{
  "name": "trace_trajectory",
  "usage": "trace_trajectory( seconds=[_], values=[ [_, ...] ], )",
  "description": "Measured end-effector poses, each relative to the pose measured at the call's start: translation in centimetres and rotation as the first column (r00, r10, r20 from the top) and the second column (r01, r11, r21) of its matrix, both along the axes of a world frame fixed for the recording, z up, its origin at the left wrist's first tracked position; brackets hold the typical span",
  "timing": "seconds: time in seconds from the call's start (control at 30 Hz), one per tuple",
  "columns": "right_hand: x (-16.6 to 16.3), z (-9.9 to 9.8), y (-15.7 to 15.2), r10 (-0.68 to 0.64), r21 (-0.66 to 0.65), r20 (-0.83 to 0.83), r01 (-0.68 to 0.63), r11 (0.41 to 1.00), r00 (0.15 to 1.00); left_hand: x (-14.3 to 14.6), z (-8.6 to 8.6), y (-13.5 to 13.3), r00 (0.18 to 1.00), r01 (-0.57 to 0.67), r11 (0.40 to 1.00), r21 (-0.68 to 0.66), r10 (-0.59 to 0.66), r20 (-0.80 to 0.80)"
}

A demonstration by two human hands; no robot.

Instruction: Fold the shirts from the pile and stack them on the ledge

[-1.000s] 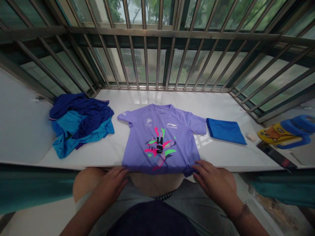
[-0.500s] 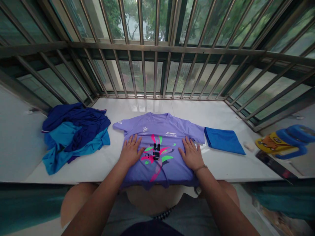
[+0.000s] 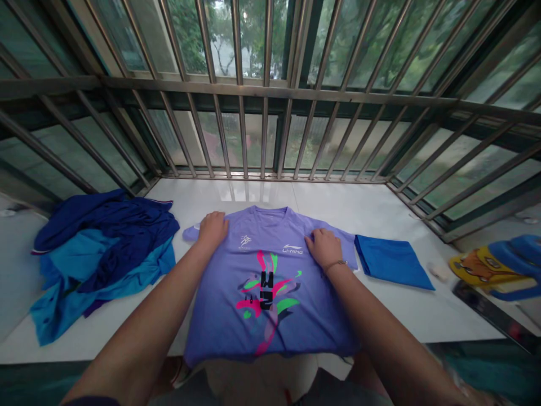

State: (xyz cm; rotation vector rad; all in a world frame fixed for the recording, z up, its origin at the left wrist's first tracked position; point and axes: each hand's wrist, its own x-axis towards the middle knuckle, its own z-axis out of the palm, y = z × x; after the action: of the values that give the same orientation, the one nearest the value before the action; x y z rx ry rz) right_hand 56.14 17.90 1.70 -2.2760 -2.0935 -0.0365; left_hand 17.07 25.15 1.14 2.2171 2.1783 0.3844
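While half a second ago both palms lay flat on the chest of the lilac short-sleeved sports shirt with the pink, green and black print [image 3: 270,287], they have since slid up to its shoulders: the left hand [image 3: 212,228] now rests where the left sleeve joins the body, and the right hand [image 3: 324,248], a thin bracelet at its wrist, sits on the opposite shoulder. Judging by that outward, upward sweep, the smoothing stroke has reached the top of the garment, and the cloth looks pressed flat. Neither grip pinches anything that I can see; the fingers lie loosely curled on the fabric, pressing rather than clasping. The shirt lies face up on the glossy white desk [image 3: 363,206] before the barred window [image 3: 262,113], collar away from the person, hem drooping over the near edge. A crumpled heap of navy and teal clothes [image 3: 101,254] sits to the left, and a folded blue cloth [image 3: 391,262] just beside the right sleeve.
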Motion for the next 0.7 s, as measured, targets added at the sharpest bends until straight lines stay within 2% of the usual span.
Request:
trace_trajectory(
  seconds=[0.13,0.27,0.4,0.53,0.7],
  values=[
    [0.8,-0.9,2.5,-0.009,-0.055,0.005,0.009,0.998,1.000,-1.1,-0.9,2.3,1.000,-0.007,0.998,-0.070,0.007,-0.004],
    [2.5,-1.2,3.4,-0.097,-0.033,-0.015,0.096,0.995,0.995,-2.3,-1.6,2.4,0.994,-0.069,0.997,0.017,0.068,0.086],
    [3.0,-1.0,4.2,-0.131,-0.022,0.001,0.131,0.991,0.991,-2.3,-1.8,2.9,0.992,-0.126,0.991,-0.052,0.127,0.021],
    [1.9,-0.5,6.0,-0.079,0.103,-0.004,0.079,0.992,0.997,-0.3,-1.6,5.0,0.992,-0.118,0.991,-0.061,0.119,0.027],
    [-0.9,-0.3,10.1,0.123,0.051,-0.090,-0.118,0.992,0.988,3.3,-1.5,8.9,0.989,-0.012,0.993,-0.115,0.029,0.148]
  ],
)
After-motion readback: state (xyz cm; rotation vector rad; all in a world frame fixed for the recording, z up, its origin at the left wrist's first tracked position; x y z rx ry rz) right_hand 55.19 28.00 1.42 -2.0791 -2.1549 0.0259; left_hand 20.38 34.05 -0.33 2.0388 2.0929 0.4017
